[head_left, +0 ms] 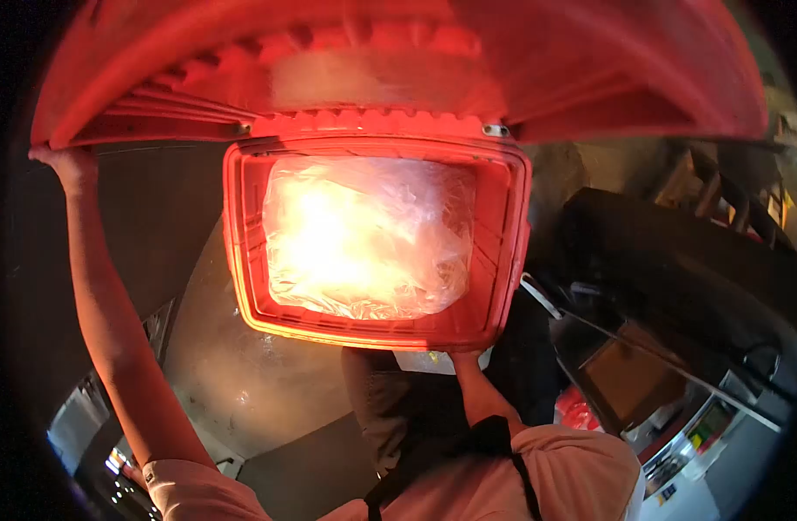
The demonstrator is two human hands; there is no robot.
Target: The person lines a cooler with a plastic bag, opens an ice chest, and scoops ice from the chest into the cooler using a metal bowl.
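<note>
A red lidded box [242,300] stands right in front of my body, with its opening facing me. Its large red lid [372,78] is raised, hinged along the far rim. Inside the box lies a clear, crinkled plastic bag [433,226], lit so brightly that its contents cannot be made out. At the far left, my left hand [64,165] is closed on the lid's corner, with the arm stretched out. My right hand [468,356] is at the near side of the box, just under the rim; its fingers are hidden by the box.
Grey-brown floor [251,382] shows left of the box. To the right are a dark, long-shaped object [668,252], a brown cardboard-like panel [633,378], a red plastic bag [576,410] and a shelf with small items [702,434]. A thin pale bar [676,369] runs diagonally there.
</note>
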